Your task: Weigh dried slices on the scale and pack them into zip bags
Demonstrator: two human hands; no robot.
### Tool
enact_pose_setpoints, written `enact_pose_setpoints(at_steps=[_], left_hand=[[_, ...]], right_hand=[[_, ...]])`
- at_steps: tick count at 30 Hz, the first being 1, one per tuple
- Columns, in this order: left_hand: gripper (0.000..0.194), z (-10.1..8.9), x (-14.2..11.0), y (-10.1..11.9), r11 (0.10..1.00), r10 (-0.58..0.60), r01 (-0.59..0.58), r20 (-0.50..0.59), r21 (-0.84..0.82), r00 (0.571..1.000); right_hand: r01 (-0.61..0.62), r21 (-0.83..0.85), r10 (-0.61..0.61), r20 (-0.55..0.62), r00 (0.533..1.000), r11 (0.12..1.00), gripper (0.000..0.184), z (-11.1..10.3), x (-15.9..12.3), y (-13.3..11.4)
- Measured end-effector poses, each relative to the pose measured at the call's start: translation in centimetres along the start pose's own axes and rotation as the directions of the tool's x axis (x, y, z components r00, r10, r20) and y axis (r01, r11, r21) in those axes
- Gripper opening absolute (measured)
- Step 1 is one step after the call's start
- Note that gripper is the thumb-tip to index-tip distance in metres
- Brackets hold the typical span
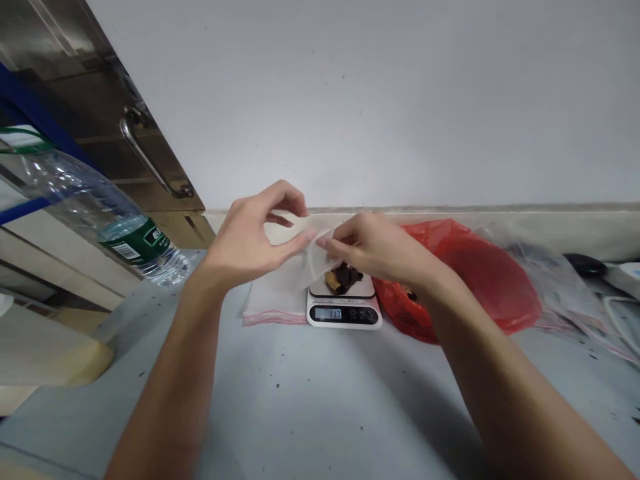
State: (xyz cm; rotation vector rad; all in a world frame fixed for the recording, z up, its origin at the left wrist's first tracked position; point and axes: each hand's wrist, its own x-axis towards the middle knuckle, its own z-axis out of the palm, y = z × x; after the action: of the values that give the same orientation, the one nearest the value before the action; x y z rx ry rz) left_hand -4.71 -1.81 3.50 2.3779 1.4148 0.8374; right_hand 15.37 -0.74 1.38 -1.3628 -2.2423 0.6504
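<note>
Digital scale (pixel 344 316), lit display — dark dried pieces (pixel 345 277) on its platform. Clear plastic bag (pixel 320 257), pinched in right hand (pixel 367 243); left hand (pixel 255 233) beside it, fingers curled apart. Red plastic bag (pixel 480 280) — just right of scale. Green-labelled water bottle (pixel 115 220), far left.

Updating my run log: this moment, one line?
left hand: open, by clear bag; right hand: pinching bag; scale: dark pieces on top; red bag: beside scale

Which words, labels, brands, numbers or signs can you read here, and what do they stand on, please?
"117": display of the digital scale; any decimal point is too small to tell.
Scale buttons: markings too small to read surely.
Green label on the plastic bottle: white characters and a barcode, too blurred to read.
</note>
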Motion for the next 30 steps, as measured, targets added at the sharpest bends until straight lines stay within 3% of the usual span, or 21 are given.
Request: enact_pose_setpoints(at_steps=[3,5,6,9,11,13,16,19,21,26,30], left_hand=[[0.09,0.1,0.0,-0.1,0.998,0.063,-0.062,0.223,-0.014,0.973],[0.116,0.4,0.0,-0.3,0.999,0.049,-0.048,0.321,-0.012,0.946],[0.119,0.5,0.1,-0.4,0.999,0.038,-0.035,0.335,-0.015,0.941],[0.099,0.6,0.2,-0.8,1.0,0.019,-0.019,0.327,-0.005,0.945],[0.086,0.4,0.2,-1.3,0.999,-0.016,0.006,0.324,0.032,0.946],[0.084,0.1,0.2,-1.8,0.995,-0.083,0.058,0.339,0.083,0.937],[0.088,-0.1,0.2,-2.7,0.972,-0.218,0.156,0.426,0.176,0.878],[0.09,0.6,0.4,-3.4,0.947,-0.312,0.212,0.525,0.242,0.792],[0.092,1.2,0.5,-3.8,0.95,-0.306,0.207,0.558,0.234,0.772],[0.095,2.6,0.7,-4.3,0.963,-0.263,0.176,0.581,0.202,0.77],[0.091,3.0,0.6,-3.8,0.964,-0.262,0.183,0.59,0.191,0.764]], right_hand=[[-0.007,0.137,0.029,-0.159,0.987,0.99,0.029,-0.2,-0.1,-0.1],[0.052,0.246,-0.018,-0.137,0.99,0.968,0.028,-0.2,-0.2,-0.3],[0.088,0.28,-0.06,-0.109,0.992,0.956,0.029,-0.2,-0.3,-0.3],[0.12,0.334,-0.11,-0.05,0.993,0.935,0.029,-0.3,-0.2,0.0],[0.013,0.292,0.009,-0.073,0.997,0.956,0.023,-0.3,0.0,0.5],[-0.163,0.146,0.178,-0.096,0.979,0.976,0.022,-0.2,0.2,1.2],[-0.348,-0.152,0.355,0.022,0.934,0.925,0.053,0.5,0.6,2.0],[-0.325,-0.307,0.386,0.162,0.908,0.895,0.073,1.8,1.2,2.4],[-0.268,-0.331,0.344,0.197,0.918,0.905,0.063,2.5,1.6,2.4],[-0.236,-0.303,0.309,0.225,0.924,0.924,0.016,2.9,1.8,2.4],[-0.235,-0.244,0.29,0.218,0.932,0.941,0.018,2.3,1.2,2.5]])
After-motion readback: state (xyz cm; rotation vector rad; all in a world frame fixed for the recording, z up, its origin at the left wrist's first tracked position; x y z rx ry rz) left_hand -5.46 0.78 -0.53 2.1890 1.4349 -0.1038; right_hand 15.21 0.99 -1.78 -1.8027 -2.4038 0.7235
